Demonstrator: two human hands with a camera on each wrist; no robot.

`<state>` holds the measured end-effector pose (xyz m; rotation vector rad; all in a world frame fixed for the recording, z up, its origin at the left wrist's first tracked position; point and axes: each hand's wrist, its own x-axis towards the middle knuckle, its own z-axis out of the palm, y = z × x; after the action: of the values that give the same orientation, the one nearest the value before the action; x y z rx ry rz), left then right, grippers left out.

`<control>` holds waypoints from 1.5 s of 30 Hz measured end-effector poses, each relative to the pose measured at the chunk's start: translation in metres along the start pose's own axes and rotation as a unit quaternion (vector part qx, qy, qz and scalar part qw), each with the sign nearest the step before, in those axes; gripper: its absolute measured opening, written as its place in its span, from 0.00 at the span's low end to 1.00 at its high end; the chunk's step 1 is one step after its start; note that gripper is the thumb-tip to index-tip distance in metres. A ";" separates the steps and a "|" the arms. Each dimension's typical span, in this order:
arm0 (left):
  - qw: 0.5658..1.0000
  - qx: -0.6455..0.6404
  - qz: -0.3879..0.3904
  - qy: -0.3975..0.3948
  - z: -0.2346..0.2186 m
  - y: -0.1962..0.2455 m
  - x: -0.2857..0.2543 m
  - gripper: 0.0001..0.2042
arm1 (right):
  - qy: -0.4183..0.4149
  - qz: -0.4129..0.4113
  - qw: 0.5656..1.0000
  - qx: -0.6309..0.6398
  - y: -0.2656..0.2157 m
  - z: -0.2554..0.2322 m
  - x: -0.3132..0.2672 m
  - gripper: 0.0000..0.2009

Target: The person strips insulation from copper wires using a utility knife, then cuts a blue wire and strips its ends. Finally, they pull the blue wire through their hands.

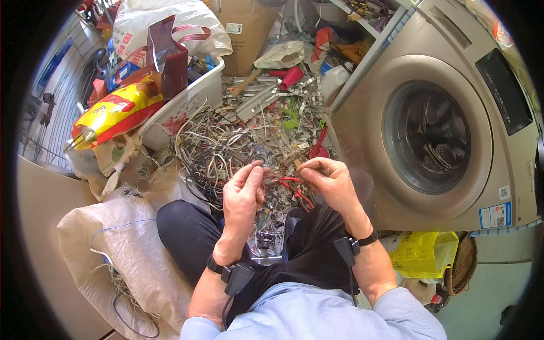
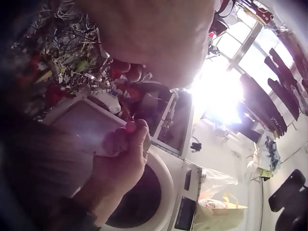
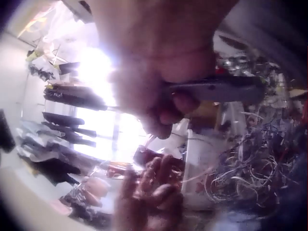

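Note:
My right hand [image 1: 333,180] is raised in front of my knees, its fingers curled round a flat grey bar-like tool [image 3: 224,90] with a small dark spot on its side. The tool's kind is unclear. Level with it and a short way to the left, my left hand [image 1: 242,194] has its thumb close against its bent fingers; I cannot tell whether something thin is between them. In the right wrist view the left hand [image 3: 149,199] shows curled fingers. Red-handled pliers [image 1: 303,195] lie below the hands, near a tangled heap of wires [image 1: 218,150].
A washing machine [image 1: 351,136] stands at the right. A white bin [image 1: 195,93] full of bags is at the back left, with a woven sack [image 1: 119,243] by my left leg. Metal scraps [image 1: 258,102] and a red cup [image 1: 292,77] lie beyond the wires.

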<state>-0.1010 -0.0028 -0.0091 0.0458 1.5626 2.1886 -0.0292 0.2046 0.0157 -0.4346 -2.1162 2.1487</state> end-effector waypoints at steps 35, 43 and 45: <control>0.973 -0.168 -0.136 -0.078 0.042 -0.025 -0.031 0.06 | 0.189 -0.021 0.939 0.286 0.014 -0.024 0.007 0.07; 0.932 -0.310 -0.081 -0.168 0.024 -0.030 -0.005 0.09 | 0.202 0.016 0.945 0.256 0.046 -0.012 0.008 0.08; 0.936 -0.313 -0.068 -0.149 0.025 -0.026 -0.004 0.09 | 0.210 0.064 0.947 0.235 0.056 -0.001 0.004 0.09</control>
<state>-0.0820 0.0250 -0.0227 0.0640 0.6458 2.3306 -0.0259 0.2045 -0.0401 -0.8928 -1.3367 2.2712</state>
